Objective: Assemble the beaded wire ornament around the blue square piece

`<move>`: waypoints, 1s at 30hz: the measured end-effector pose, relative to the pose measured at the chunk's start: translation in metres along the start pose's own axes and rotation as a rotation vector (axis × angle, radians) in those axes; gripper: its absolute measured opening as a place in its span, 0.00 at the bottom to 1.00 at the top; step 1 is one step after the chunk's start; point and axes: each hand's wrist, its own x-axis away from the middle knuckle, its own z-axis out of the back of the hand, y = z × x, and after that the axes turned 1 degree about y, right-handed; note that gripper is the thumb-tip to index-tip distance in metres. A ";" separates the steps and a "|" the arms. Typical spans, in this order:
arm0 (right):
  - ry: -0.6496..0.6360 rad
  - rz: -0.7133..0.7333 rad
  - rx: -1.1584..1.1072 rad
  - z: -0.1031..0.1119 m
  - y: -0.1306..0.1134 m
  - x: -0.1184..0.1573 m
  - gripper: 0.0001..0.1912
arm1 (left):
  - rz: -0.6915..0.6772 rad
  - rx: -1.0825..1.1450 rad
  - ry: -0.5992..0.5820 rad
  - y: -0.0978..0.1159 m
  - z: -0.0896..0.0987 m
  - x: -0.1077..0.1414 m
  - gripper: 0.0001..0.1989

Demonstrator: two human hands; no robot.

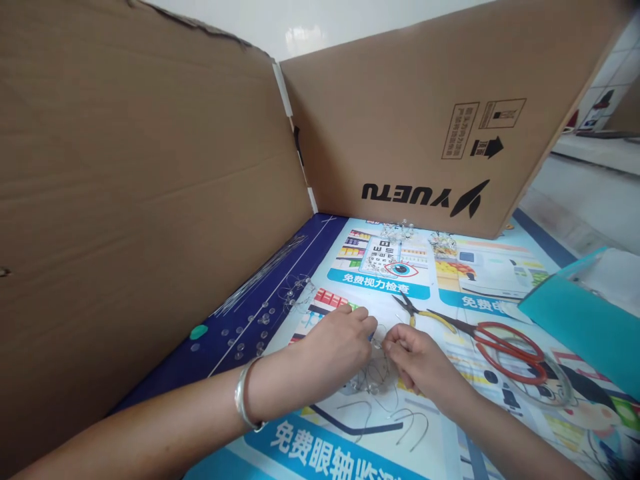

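My left hand (337, 343), with a silver bangle at the wrist, curls its fingers over a tangle of clear beads on thin wire (373, 381). The fingertips are turned away, but they grip at this beadwork. My right hand (423, 360) is closed close beside it, thumb and forefinger pinched on a thin wire at the tangle's upper edge. Below the hands, loose bent wires (413, 423) lie on the printed sheet. Beyond my left hand is another small wire-and-bead cluster (297, 293).
Loose clear beads (260, 320) and a green disc (199, 332) lie left, near straight wires (265, 270). Pliers (425, 313) and red-handled scissors (510, 343) rest right, by a wire coil (563, 383) and teal folder (585, 313). Cardboard walls (400, 120) stand behind; beaded pieces (443, 243) sit there.
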 end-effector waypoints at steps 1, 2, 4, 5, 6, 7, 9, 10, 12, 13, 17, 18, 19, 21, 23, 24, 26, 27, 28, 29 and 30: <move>0.000 0.002 0.000 0.000 0.000 0.000 0.08 | -0.002 0.000 0.008 0.000 0.000 0.000 0.09; 0.001 0.002 0.000 0.000 -0.001 0.000 0.08 | -0.001 0.001 0.013 0.000 0.000 0.000 0.09; 0.007 -0.008 0.003 0.000 -0.001 0.001 0.08 | -0.002 0.018 0.020 -0.001 0.001 0.001 0.10; 0.012 -0.014 0.005 0.000 -0.002 0.001 0.08 | -0.006 0.038 0.027 -0.002 0.002 0.002 0.10; 0.016 -0.019 0.004 0.000 -0.002 0.001 0.09 | -0.012 0.066 0.040 -0.004 0.002 0.003 0.10; 0.018 -0.020 0.002 0.000 -0.002 0.002 0.09 | -0.019 0.099 0.054 -0.005 0.003 0.004 0.10; 0.021 -0.010 -0.007 0.000 -0.002 0.002 0.10 | -0.015 0.167 0.082 -0.009 0.001 0.008 0.11; 0.019 0.001 -0.013 0.000 -0.002 0.002 0.10 | -0.008 0.201 0.086 -0.010 0.000 0.010 0.11; 0.012 0.018 -0.025 0.000 -0.001 0.002 0.10 | 0.014 0.258 0.095 -0.013 -0.005 0.014 0.11; 0.012 0.021 -0.030 0.000 0.000 0.002 0.10 | 0.017 0.292 0.095 -0.015 -0.007 0.016 0.11; 0.013 0.025 -0.034 -0.001 0.001 0.001 0.10 | 0.011 0.423 0.104 -0.019 -0.012 0.023 0.11; 0.013 0.028 -0.032 -0.001 0.001 0.001 0.10 | 0.015 0.459 0.116 -0.020 -0.013 0.024 0.11; 0.015 0.031 -0.029 -0.001 0.001 0.000 0.10 | 0.019 0.499 0.131 -0.021 -0.013 0.024 0.11; 0.022 0.033 -0.024 -0.002 0.001 0.000 0.10 | 0.023 0.575 0.161 -0.024 -0.016 0.026 0.10; 0.027 0.024 -0.020 -0.002 0.000 0.000 0.11 | 0.019 0.636 0.183 -0.026 -0.020 0.026 0.09; 0.030 0.017 -0.019 -0.002 0.000 0.000 0.11 | 0.016 0.658 0.190 -0.027 -0.022 0.027 0.08; 0.036 0.009 -0.020 -0.003 -0.001 0.000 0.11 | 0.015 0.684 0.197 -0.029 -0.026 0.028 0.08; 0.036 0.012 -0.021 -0.003 -0.001 0.000 0.10 | 0.017 0.691 0.195 -0.029 -0.027 0.029 0.08; 0.035 0.019 -0.022 -0.003 -0.001 0.000 0.10 | 0.022 0.695 0.188 -0.030 -0.028 0.029 0.08; 0.033 0.028 -0.024 -0.003 -0.001 0.001 0.10 | 0.029 0.696 0.180 -0.030 -0.029 0.030 0.09; 0.030 0.036 -0.025 -0.004 -0.002 0.001 0.09 | 0.034 0.694 0.171 -0.030 -0.030 0.031 0.09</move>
